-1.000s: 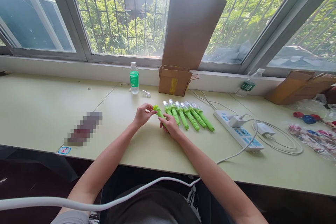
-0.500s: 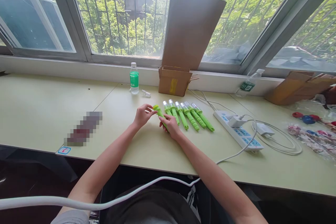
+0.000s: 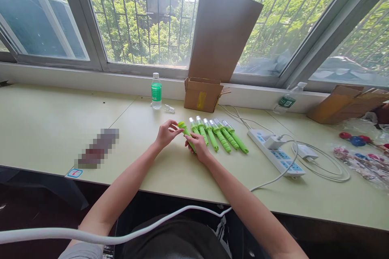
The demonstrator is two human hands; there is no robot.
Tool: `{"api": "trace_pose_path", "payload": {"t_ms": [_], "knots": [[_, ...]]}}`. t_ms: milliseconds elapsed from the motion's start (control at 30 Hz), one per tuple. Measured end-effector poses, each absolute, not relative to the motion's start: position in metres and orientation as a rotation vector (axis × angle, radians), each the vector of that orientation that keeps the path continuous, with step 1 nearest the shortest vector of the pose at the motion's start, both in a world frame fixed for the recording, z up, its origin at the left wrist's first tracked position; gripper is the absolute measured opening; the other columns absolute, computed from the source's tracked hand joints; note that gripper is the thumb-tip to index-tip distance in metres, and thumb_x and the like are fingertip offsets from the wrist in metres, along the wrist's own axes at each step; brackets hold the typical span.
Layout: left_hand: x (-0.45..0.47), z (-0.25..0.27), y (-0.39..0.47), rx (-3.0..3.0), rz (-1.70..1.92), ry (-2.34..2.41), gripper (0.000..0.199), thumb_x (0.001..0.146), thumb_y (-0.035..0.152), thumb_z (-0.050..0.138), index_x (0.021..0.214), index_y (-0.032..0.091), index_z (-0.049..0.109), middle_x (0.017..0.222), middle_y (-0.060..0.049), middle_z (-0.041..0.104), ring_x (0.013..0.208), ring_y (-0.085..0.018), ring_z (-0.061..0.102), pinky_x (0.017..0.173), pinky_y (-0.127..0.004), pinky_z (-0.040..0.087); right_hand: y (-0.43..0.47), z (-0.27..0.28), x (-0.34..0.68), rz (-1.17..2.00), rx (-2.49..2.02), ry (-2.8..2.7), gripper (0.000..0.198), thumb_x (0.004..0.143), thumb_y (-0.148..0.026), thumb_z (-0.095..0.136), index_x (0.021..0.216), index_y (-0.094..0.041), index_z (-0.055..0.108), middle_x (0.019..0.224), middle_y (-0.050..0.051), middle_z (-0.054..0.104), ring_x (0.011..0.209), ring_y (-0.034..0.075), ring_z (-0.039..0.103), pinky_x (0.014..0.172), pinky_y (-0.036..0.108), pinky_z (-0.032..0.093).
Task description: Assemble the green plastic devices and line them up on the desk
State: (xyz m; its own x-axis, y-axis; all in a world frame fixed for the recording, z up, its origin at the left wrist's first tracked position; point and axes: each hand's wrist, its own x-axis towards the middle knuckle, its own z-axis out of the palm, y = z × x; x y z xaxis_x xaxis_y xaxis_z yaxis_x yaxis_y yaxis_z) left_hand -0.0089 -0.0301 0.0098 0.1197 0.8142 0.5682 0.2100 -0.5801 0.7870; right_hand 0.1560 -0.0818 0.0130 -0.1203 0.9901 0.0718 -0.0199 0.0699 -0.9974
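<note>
A green plastic stick handle (image 3: 186,130) with a ridged top end is held at a slant above the table. My right hand (image 3: 197,145) wraps round its lower part. At the upper end, the thumb and fingers of my left hand (image 3: 167,132) close on the handle just below the ridged top; whether they also pinch a small part there I cannot make out. Just to the right, several similar green sticks (image 3: 223,139) with clear tips lie side by side on the table, tips pointing away from me.
Behind my hands stand a water bottle (image 3: 156,93), a small clear piece (image 3: 169,109) and a cardboard box (image 3: 200,95). A power strip (image 3: 275,151) with white cables lies right. Bagged colourful items (image 3: 361,158) sit at far right. A white cable (image 3: 152,226) crosses before my body.
The view has shifted very slightly. Both hands keep their places on the green stick handle, with no clear movement of it.
</note>
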Motion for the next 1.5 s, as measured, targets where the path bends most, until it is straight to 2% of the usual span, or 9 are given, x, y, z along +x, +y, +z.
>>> {"api": "trace_pose_path", "payload": {"t_ms": [133, 233, 333, 600, 833, 1067, 1267, 1500], "knots": [[-0.0081, 0.0114, -0.0323, 1.914, 1.442, 0.949, 0.045, 0.064, 0.045, 0.075, 0.094, 0.018, 0.055, 0.093, -0.005, 0.063, 0.076, -0.016, 0.067, 0.061, -0.029, 0.059, -0.0803, 0.0125, 0.1577, 1.266, -1.079, -1.267, 0.029, 0.070, -0.044, 0.062, 0.061, -0.017, 0.054, 0.050, -0.001, 0.049, 0.037, 0.008, 0.038, 0.034, 0.022, 0.024], [-0.0075, 0.0126, -0.0329, 1.923, 1.424, 0.945, 0.044, 0.065, 0.043, 0.075, 0.096, 0.019, 0.054, 0.097, -0.006, 0.064, 0.080, -0.017, 0.067, 0.061, -0.029, 0.059, -0.0795, 0.0125, 0.1592, 1.330, -1.061, -1.238, 0.027, 0.070, -0.043, 0.062, 0.069, -0.017, 0.056, 0.053, -0.001, 0.050, 0.037, 0.007, 0.038, 0.034, 0.022, 0.024], [-0.0073, 0.0132, -0.0327, 1.909, 1.424, 0.933, 0.040, 0.067, 0.041, 0.074, 0.094, 0.019, 0.054, 0.093, -0.005, 0.065, 0.081, -0.018, 0.067, 0.063, -0.031, 0.059, -0.0789, 0.0120, 0.1604, 1.372, -1.051, -1.225, 0.029, 0.071, -0.044, 0.062, 0.076, -0.015, 0.059, 0.053, -0.001, 0.051, 0.036, 0.007, 0.037, 0.034, 0.021, 0.023], [-0.0078, 0.0123, -0.0324, 1.919, 1.445, 0.930, 0.041, 0.064, 0.042, 0.076, 0.088, 0.017, 0.056, 0.084, -0.005, 0.067, 0.081, -0.019, 0.067, 0.066, -0.035, 0.060, -0.0789, 0.0118, 0.1617, 1.402, -1.047, -1.231, 0.030, 0.071, -0.043, 0.062, 0.081, -0.014, 0.060, 0.051, -0.002, 0.050, 0.035, 0.006, 0.036, 0.033, 0.021, 0.021], [-0.0097, 0.0139, -0.0315, 1.883, 1.416, 0.903, 0.040, 0.065, 0.040, 0.076, 0.091, 0.017, 0.055, 0.086, -0.005, 0.068, 0.081, -0.019, 0.068, 0.067, -0.035, 0.060, -0.0808, 0.0133, 0.1597, 1.341, -1.044, -1.285, 0.030, 0.072, -0.044, 0.061, 0.082, -0.016, 0.058, 0.052, -0.003, 0.051, 0.035, 0.006, 0.036, 0.033, 0.021, 0.022], [-0.0142, 0.0150, -0.0330, 1.903, 1.359, 0.892, 0.032, 0.073, 0.036, 0.068, 0.094, 0.017, 0.054, 0.089, -0.007, 0.067, 0.080, -0.017, 0.068, 0.065, -0.033, 0.060, -0.0785, 0.0112, 0.1600, 1.330, -1.086, -1.277, 0.037, 0.069, -0.046, 0.064, 0.089, -0.016, 0.056, 0.053, -0.003, 0.055, 0.035, 0.007, 0.037, 0.032, 0.020, 0.024], [-0.0106, 0.0144, -0.0349, 1.897, 1.387, 0.906, 0.026, 0.072, 0.028, 0.067, 0.092, 0.016, 0.054, 0.089, -0.006, 0.066, 0.082, -0.016, 0.066, 0.067, -0.032, 0.060, -0.0787, 0.0120, 0.1606, 1.349, -1.069, -1.286, 0.035, 0.070, -0.045, 0.063, 0.090, -0.016, 0.056, 0.053, -0.003, 0.055, 0.035, 0.007, 0.037, 0.032, 0.020, 0.024], [-0.0112, 0.0139, -0.0351, 1.880, 1.395, 0.893, 0.024, 0.073, 0.029, 0.067, 0.089, 0.016, 0.054, 0.091, -0.007, 0.065, 0.082, -0.016, 0.066, 0.066, -0.033, 0.061, -0.0785, 0.0119, 0.1614, 1.339, -1.080, -1.296, 0.034, 0.070, -0.045, 0.062, 0.088, -0.017, 0.056, 0.052, -0.003, 0.055, 0.034, 0.007, 0.037, 0.032, 0.020, 0.023]]}}
